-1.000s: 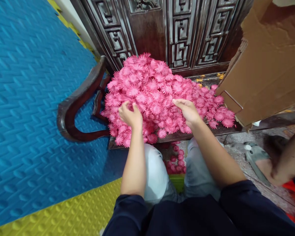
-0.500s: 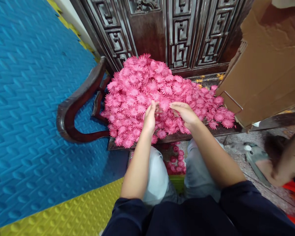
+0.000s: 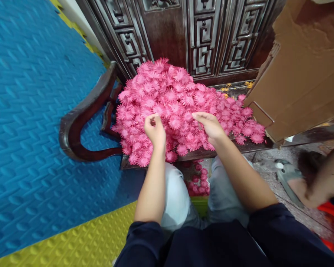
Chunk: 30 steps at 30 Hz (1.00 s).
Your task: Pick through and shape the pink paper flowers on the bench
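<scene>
Pink artificial flower heads (image 3: 169,96) are heaped on a dark wooden bench (image 3: 189,155), against its carved back. Over the left middle of the heap is my left hand (image 3: 156,129), its thumb and forefinger pinched together; whatever is between the tips is too small to make out. My right hand (image 3: 210,126) hovers over the right middle of the pile, thumb and forefinger pressed together and pointing left. What its fingertips hold, if anything, cannot be made out. A gap with flowers visible behind it separates the two hands.
A curved wooden armrest (image 3: 75,129) stands at the left beside blue mats (image 3: 30,111). At the right a cardboard box (image 3: 300,74) rests on the bench. Another person's foot (image 3: 300,189) is at the lower right. More pink flowers (image 3: 202,181) lie below the bench.
My left hand has moved left, away from my right hand, and its fingers have curled into a pinch. The blurred flower between the hands no longer shows there. My right hand has barely moved.
</scene>
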### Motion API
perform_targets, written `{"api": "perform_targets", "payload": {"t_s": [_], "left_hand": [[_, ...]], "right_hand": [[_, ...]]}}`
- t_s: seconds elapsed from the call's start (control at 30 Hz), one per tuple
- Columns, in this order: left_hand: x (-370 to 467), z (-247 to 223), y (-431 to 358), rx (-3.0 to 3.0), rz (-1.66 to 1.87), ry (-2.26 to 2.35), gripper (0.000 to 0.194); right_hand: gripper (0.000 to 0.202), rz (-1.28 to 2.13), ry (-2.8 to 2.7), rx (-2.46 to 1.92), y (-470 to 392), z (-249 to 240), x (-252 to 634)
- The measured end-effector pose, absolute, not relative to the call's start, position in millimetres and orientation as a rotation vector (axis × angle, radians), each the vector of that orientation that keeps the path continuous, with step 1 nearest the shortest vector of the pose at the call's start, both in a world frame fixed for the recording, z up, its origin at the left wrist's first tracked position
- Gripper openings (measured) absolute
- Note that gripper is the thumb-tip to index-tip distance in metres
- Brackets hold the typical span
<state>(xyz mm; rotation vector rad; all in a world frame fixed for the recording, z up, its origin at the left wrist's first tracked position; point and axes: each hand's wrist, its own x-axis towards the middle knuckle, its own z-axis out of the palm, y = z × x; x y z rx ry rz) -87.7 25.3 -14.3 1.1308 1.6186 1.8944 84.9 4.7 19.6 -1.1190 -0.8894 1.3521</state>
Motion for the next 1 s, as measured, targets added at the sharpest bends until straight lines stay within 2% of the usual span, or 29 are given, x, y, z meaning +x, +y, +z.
{"api": "perform_targets", "payload": {"t_s": [0.1,0.3,0.43,0.5,0.7,1.0], "left_hand": [[-84.4,-10.2,20.4,1.204,1.881,1.616,0.014],[-40.9,14.6,-21.1,1.694,1.519,1.269,0.017],[-16.8,16.6,-37.5,1.782,1.339,1.247,0.015],[-13.1,14.3,-38.2,1.748,1.35,1.263,0.008],[-21.0,11.8,-30.4,1.421,1.571,1.412,0.009],[-36.1,1.3,-17.0,1.136,1.808,1.429,0.014]], "right_hand": [[0.017,1.323,-0.855,-1.118,5.0,19.7,84.6],[0.018,1.338,-0.819,-1.101,2.8,20.9,80.1],[0.022,1.379,-0.779,-1.067,2.5,20.7,80.3],[0.026,1.369,-0.812,-1.078,3.9,20.0,82.3],[0.035,1.355,-0.913,-1.094,4.5,23.9,87.1],[0.028,1.576,-1.085,-1.086,-3.6,28.2,81.4]]}}
